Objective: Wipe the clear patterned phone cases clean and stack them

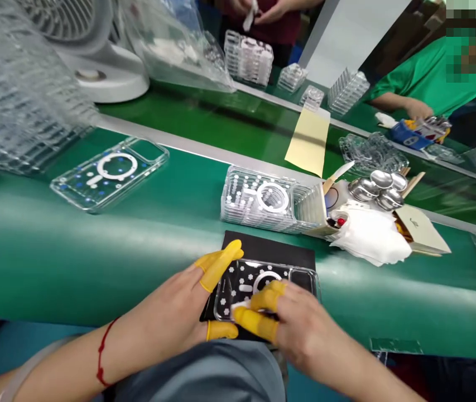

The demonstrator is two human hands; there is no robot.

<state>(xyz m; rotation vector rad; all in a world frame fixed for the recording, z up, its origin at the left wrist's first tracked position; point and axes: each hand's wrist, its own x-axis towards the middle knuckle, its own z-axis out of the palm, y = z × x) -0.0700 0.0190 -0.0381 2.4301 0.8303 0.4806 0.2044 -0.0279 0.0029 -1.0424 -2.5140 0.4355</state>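
Note:
A clear phone case (238,276) with white flower prints and a white ring lies on a black pad (271,248) in front of me. My left hand (198,296), in yellow finger cots, grips the case's left end, with the thumb at its near edge and the fingers at its far edge. Pressed together over the case's lower middle, the yellow-covered fingers of my right hand (292,318) pinch a small white wipe (240,305) against its surface. Part of the wipe is hidden under those fingers.
Behind the pad stands a stack of clear cases (258,201), beside metal cups (382,187) and white tissue (371,231). Left are a blue-dotted case (110,173), piled cases (20,95) and a fan (95,50). A person in green (422,72) works across the bench.

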